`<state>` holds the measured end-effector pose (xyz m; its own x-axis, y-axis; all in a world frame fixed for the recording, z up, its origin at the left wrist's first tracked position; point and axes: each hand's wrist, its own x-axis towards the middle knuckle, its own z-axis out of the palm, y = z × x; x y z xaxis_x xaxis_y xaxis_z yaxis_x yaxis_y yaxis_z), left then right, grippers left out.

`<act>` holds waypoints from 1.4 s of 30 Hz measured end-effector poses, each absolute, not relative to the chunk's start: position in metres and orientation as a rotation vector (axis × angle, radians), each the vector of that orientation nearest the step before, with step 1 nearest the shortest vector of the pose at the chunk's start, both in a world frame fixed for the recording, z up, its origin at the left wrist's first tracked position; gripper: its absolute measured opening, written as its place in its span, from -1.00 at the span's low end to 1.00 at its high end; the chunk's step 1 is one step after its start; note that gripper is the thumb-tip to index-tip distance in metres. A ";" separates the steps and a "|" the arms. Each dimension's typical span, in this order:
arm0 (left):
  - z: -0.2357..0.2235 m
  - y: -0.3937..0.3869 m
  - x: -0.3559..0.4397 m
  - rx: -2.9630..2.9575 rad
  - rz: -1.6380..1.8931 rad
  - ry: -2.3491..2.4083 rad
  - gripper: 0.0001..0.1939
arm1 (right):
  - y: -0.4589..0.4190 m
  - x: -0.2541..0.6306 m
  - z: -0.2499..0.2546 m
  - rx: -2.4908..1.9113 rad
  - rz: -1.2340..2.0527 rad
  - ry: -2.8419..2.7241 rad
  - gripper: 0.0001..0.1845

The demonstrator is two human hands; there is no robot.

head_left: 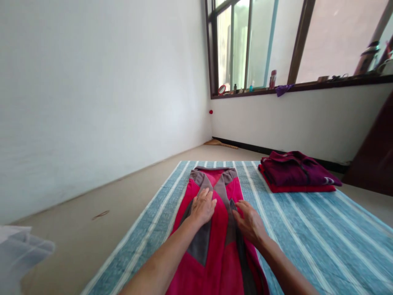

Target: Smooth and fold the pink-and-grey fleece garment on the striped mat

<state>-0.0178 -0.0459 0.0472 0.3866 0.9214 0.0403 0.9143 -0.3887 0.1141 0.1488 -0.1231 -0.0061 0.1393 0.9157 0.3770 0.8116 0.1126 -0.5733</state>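
Observation:
A pink-and-grey jacket [217,246] lies lengthwise in front of me, its sides folded in and its grey collar end away from me. My left hand [203,207] rests palm down on its middle, fingers stretched out over the pink and grey panels. At the jacket's right side, my right hand [249,221] has its thumb and fingers closed at a raised dark grey edge of the cloth. The near end of the jacket runs out of view at the bottom.
Under the jacket is a blue striped cloth [276,246]. Folded maroon and red clothes [301,172] are stacked at its far right. White translucent material [24,254] shows at the lower left. A broom [221,143] lies by the far corner. Bottles and small items line the windowsill [251,92].

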 end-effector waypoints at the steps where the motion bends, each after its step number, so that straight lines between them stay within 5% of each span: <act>1: 0.047 -0.056 -0.019 2.535 0.156 1.711 -0.54 | -0.132 0.152 -0.011 -1.699 0.194 -1.634 -0.69; 10: 0.033 -0.107 -0.017 2.404 0.158 1.662 -0.34 | -0.168 0.180 -0.049 -1.730 0.296 -1.308 -0.50; 42: 0.003 -0.109 -0.016 2.634 0.375 1.737 -0.46 | -0.174 0.179 -0.050 -1.750 0.242 -1.535 -0.66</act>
